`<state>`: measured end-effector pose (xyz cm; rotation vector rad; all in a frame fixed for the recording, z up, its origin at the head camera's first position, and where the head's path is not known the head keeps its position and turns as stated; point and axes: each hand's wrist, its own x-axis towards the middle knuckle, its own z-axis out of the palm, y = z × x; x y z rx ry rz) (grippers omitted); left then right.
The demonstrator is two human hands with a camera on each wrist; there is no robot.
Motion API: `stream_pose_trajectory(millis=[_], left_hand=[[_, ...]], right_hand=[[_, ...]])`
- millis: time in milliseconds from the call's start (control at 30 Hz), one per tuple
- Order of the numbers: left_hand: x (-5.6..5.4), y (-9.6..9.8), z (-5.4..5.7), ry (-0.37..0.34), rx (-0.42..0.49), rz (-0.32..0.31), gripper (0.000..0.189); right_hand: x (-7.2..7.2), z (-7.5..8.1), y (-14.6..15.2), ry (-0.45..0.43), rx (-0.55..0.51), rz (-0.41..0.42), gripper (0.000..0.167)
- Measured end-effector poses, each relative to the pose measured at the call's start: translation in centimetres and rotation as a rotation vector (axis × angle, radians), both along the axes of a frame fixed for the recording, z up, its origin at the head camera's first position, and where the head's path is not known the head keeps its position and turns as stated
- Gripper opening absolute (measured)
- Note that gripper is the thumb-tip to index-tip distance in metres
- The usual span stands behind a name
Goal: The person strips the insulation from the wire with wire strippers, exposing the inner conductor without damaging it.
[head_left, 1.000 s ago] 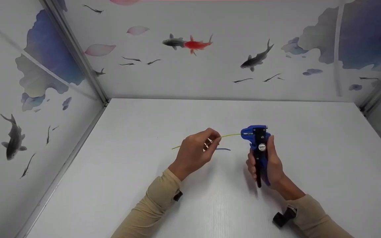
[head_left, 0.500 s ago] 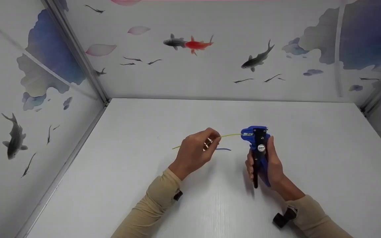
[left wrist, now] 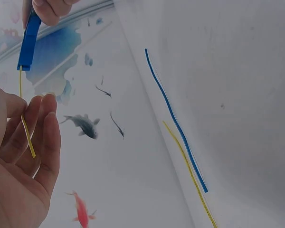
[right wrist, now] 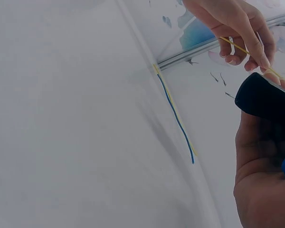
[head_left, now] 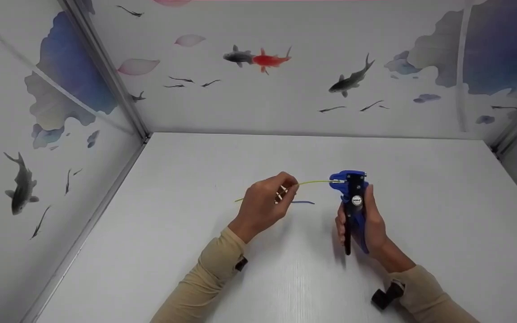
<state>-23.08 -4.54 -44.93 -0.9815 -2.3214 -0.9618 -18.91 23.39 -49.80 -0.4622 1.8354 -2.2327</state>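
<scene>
In the head view, my right hand (head_left: 373, 224) grips the handles of a blue and black wire stripper (head_left: 356, 188) held upright, with its head toward the left. A thin yellow wire (head_left: 314, 182) runs from the stripper's nose to my left hand (head_left: 265, 204), which pinches it between thumb and index finger. The left wrist view shows the wire's free end hanging past the palm of my left hand (left wrist: 26, 142), with the other fingers loosely bent. In the right wrist view a dark handle end (right wrist: 263, 95) covers part of the right hand (right wrist: 256, 190).
On the white table (head_left: 173, 269) beneath my left hand lie a blue wire (left wrist: 173, 116) and a second yellow wire (left wrist: 187, 164), side by side. White panels (head_left: 285, 103) printed with fish stand behind and at the left, joined by a metal corner post (head_left: 106, 67).
The stripper's handles have spread apart, and the slot at its nose shows wider than a second ago. Both hands stay almost in place, and the left still pinches the yellow wire.
</scene>
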Motion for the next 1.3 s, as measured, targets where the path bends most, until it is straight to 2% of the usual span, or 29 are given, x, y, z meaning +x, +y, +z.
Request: stream_pose_trajectory(millis=[267,467,867,1167,1300], left_hand=[[0.06,0.04,-0.01,-0.004,-0.006,0.008,0.012],[-0.04,0.04,-0.1,0.003,-0.018,0.012,0.013],[-0.13,-0.17,0.03,0.013,-0.015,0.036,0.01],[-0.36,-0.39,0.0,0.013,-0.029,0.12,0.009],[-0.46,-0.56,0.01,0.0,-0.039,0.124,0.009]], right_hand=[[0.03,0.06,0.17,-0.013,-0.039,0.004,0.085],[-0.07,-0.04,0.11,-0.003,-0.014,-0.009,0.086],[0.12,0.16,0.18,-0.025,0.014,-0.094,0.084],[-0.08,0.16,0.35,-0.033,-0.009,-0.128,0.084],[-0.29,-0.03,0.48,-0.023,-0.018,-0.142,0.084]])
